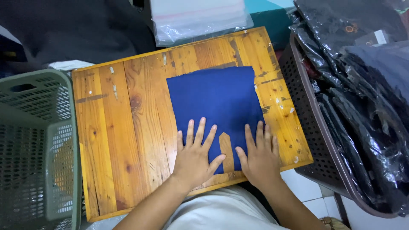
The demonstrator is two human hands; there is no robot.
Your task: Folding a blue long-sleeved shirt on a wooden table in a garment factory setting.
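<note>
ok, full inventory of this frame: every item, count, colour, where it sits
folded cloth: 1, dark blue, flat on the board, right of centre
wooden board: 1, orange-brown with pale flecks, centre
mesh basket: 1, grey-green, left of the board
brown basket: 1, dark brown mesh, right of the board
bagged garments: several, dark cloth in clear plastic, piled in the brown basket
clear plastic bags: a stack, transparent, beyond the board's far edge
dark fabric: 1 heap, black, upper left
left hand: flat, fingers spread, on the cloth's near edge
right hand: flat, on the cloth's near right corner
</note>
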